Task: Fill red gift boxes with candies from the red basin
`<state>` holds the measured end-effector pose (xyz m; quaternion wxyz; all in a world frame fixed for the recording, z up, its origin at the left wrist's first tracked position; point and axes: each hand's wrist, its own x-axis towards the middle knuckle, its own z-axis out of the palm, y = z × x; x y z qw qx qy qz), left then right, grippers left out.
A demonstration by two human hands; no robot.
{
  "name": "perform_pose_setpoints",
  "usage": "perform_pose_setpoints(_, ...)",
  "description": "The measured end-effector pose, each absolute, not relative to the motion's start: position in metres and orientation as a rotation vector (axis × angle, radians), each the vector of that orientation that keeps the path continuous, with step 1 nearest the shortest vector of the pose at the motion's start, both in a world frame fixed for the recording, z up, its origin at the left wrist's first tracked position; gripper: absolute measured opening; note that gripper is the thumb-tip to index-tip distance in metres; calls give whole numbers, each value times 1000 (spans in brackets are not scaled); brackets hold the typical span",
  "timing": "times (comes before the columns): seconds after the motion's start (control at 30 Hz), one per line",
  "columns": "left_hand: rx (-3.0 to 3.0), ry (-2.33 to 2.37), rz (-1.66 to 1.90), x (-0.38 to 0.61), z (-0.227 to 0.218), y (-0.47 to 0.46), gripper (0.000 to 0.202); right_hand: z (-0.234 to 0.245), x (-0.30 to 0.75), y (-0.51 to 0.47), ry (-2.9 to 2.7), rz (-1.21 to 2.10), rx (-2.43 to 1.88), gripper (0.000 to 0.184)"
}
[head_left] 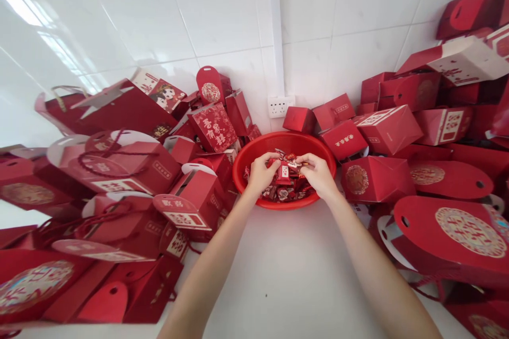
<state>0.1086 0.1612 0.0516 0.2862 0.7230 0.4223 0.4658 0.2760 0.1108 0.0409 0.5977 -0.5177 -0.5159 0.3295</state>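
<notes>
Our left hand [262, 172] and right hand [318, 172] curl over wrapped sweets [284, 174], grip we cannot tell; hasty lifting may spill some

Left forearm [212, 259] and right forearm [368, 238]: bare from the lower frame edge upward, slender, smooth in outline, tapering toward the far end. Left grip [262, 174] and right grip [318, 174], near frame centre: bare, slim-fingered human hands (fingernail detail too small to resolve).
</notes>
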Motion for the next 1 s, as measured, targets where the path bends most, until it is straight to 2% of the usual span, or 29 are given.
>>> perform_pose_setpoints(0.27, 1960, 1123, 1409, 108, 57, 153, 17, 52, 270, 99, -1453, 820, -1184, 31)
perform_pose_setpoints(0.47, 2057, 853, 1479, 107, 57, 148, 21, 48, 273, 103, -1351, 953, -1063, 30)
perform_pose_setpoints(0.57, 2004, 767, 1438, 106, 54, 149, 29, 50, 275, 103, -1267, 1029, -1029, 33)
perform_pose_setpoints(0.73, 2066, 682, 1260, 105, 51, 148, 54, 57, 277, 99, -1233, 1137, -971, 32)
perform_pose_setpoints(1.0, 2243, 696, 1334, 103, 61, 137, 33, 57, 278, 98, -1175, 1217, -934, 25)
